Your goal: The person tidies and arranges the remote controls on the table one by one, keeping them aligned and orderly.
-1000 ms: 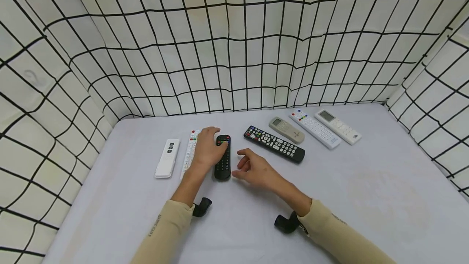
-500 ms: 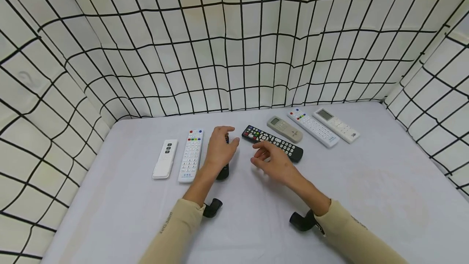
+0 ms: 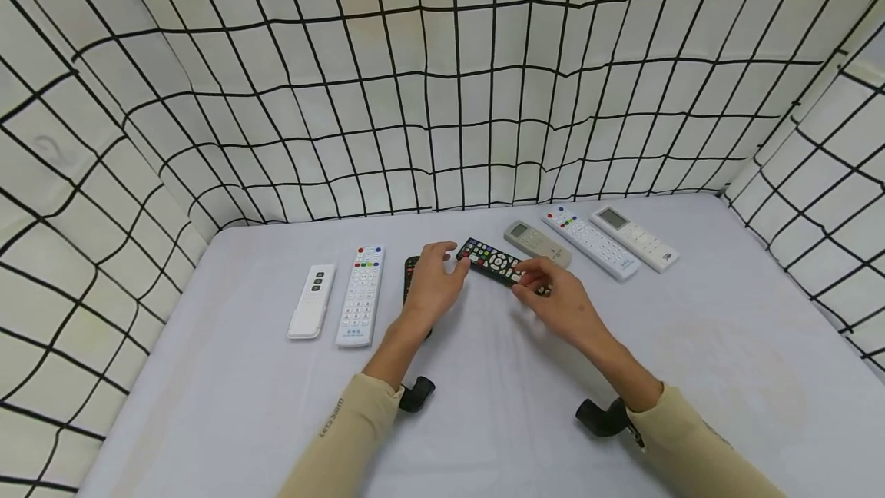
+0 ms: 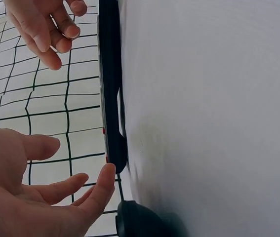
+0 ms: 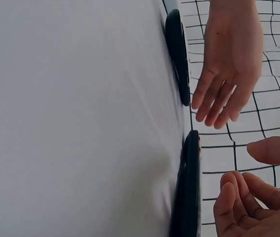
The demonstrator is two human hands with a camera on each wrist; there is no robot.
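Note:
A black remote control (image 3: pixel 494 261) lies slantwise on the white cloth between the hands. My left hand (image 3: pixel 432 283) is over its left end, fingers spread and relaxed. In the left wrist view, a fingertip of that hand (image 4: pixel 36 197) overlaps the remote's end (image 4: pixel 111 84); contact is uncertain. Above the remote's right part hovers my right hand (image 3: pixel 558 304), hiding that end. The right wrist view shows this hand (image 5: pixel 258 202) loosely bent, its thumb apart from the fingers and nothing between them. Partly behind the left hand is a second black remote (image 3: pixel 409 275).
To the left lie a small white remote (image 3: pixel 313 302) and a longer white one (image 3: pixel 360 298). A beige remote (image 3: pixel 538 243) and two white remotes (image 3: pixel 591 243) (image 3: pixel 634 237) lie at the back right. Black-grid netting (image 3: pixel 442 98) walls the back and sides.
Both hands have moved right, the left from the upright black remote to the slanted one's left end, the right to over its other end. The remotes lie where they were.

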